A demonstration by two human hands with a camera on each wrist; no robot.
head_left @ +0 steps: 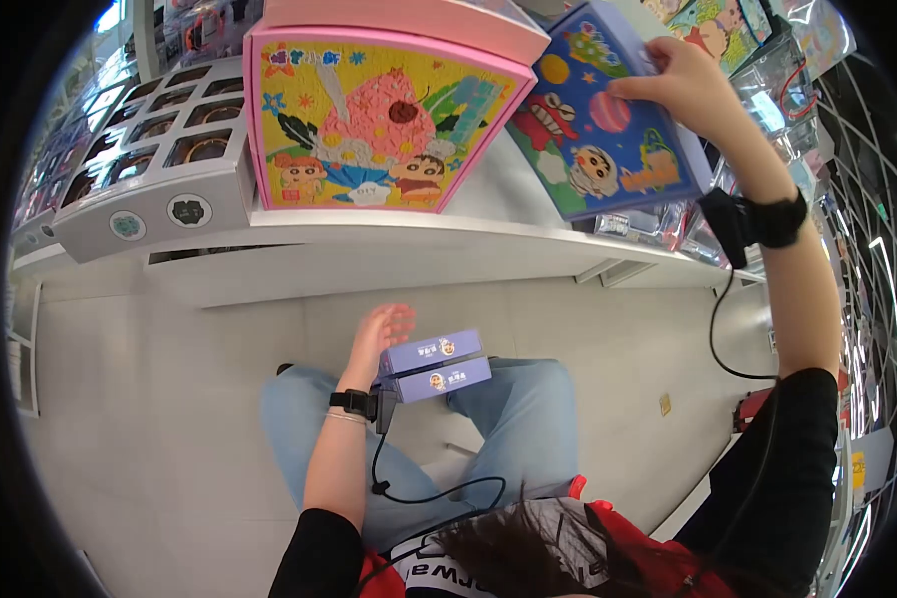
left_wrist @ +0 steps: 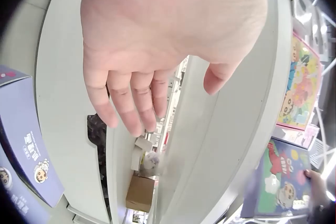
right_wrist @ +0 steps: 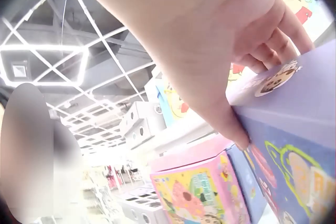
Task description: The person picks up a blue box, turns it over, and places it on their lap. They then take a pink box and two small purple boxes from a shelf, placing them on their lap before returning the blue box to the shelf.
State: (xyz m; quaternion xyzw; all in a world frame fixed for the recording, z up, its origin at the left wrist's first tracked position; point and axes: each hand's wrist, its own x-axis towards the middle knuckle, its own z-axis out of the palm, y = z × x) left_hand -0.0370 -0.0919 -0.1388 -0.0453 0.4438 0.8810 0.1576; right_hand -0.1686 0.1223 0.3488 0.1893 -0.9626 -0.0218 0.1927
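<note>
Head view: my right fingers (head_left: 665,52) grip the tilted blue box (head_left: 560,149) at the shelf (head_left: 498,194), to the right of the pink-edged box (head_left: 359,130), while my left fingers (head_left: 401,317) are released just beside two purple boxes (head_left: 434,351) above my legs (head_left: 528,399). Left wrist view shows those left fingers loosely extended, holding nothing, with a brown carton (left_wrist: 140,193) beyond them. Right wrist view has my thumb (right_wrist: 236,132) against the blue box's edge and my other right fingers bent over its lilac side.
</note>
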